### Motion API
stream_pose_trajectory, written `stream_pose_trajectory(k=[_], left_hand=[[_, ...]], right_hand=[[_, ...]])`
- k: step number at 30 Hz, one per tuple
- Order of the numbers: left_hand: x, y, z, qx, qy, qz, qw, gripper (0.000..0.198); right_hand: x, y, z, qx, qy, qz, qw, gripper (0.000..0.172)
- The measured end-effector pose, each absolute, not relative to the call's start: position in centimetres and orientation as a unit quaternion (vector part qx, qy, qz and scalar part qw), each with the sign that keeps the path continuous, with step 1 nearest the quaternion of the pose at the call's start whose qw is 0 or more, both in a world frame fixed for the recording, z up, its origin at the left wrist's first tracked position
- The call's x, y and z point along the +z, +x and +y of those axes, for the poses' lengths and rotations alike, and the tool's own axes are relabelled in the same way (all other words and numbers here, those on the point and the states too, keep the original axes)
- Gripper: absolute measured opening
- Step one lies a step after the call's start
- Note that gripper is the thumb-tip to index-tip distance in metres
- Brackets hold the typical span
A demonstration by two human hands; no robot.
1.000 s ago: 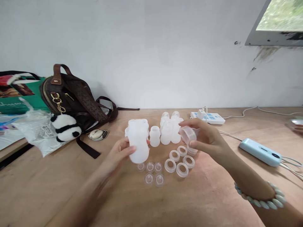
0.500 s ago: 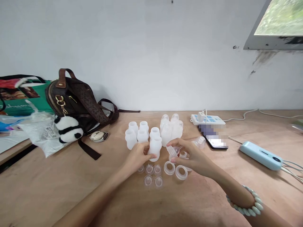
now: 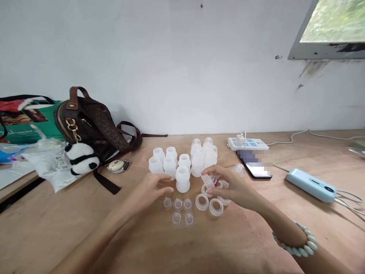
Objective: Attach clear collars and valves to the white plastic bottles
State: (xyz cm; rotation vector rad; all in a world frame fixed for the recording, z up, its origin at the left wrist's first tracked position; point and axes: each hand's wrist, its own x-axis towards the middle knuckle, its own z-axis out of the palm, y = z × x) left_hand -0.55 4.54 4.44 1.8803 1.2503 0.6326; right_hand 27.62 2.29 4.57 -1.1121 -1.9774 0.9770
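Note:
Several milky-white baby bottles stand uncapped; the nearest bottle (image 3: pixel 183 179) is just right of my left hand (image 3: pixel 156 185). That hand is open, thumb and fingers apart, with a small gap to the bottle. Between the thumb and fingers of my right hand (image 3: pixel 225 184) is a ribbed screw collar (image 3: pixel 208 180), tilted, with a clear rounded part showing behind it. Several clear silicone teats (image 3: pixel 178 204) lie in front of the bottles. Loose white collar rings (image 3: pixel 216 207) are below my right hand, partly hidden by it. Behind stand several bottles with clear domed caps (image 3: pixel 197 156).
A clear dome cap (image 3: pixel 238 169) lies beside a phone (image 3: pixel 253 164). Farther right are a power strip (image 3: pixel 248 144) and a light-blue device (image 3: pixel 310 185) with cables. A backpack (image 3: pixel 85 118), a panda plush (image 3: pixel 82 158) and a watch-like item (image 3: pixel 119 166) sit on the left.
My left hand has let go of the front bottle and moved left, its fingers spreading. My right hand keeps the collar in nearly the same place. The view has shifted slightly.

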Motion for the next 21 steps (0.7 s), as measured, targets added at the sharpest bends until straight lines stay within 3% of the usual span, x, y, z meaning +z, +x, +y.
stream_pose_trajectory(k=[3,9,21], left_hand=[[4.8,-1.9,4.0,0.207,0.756,0.498,0.371,0.029],[3.6,-0.7,5.2,0.153,0.749,0.402,0.504,0.032],[1.3,0.9,9.3,0.19,0.721,0.364,0.559,0.037]], right_hand=[[4.8,27.9,2.3,0.374,-0.432,-0.748,0.337,0.033],[4.8,27.9,2.4,0.372,-0.429,-0.752,0.336,0.033],[4.9,28.0,2.5,0.384,-0.441,-0.743,0.326,0.032]])
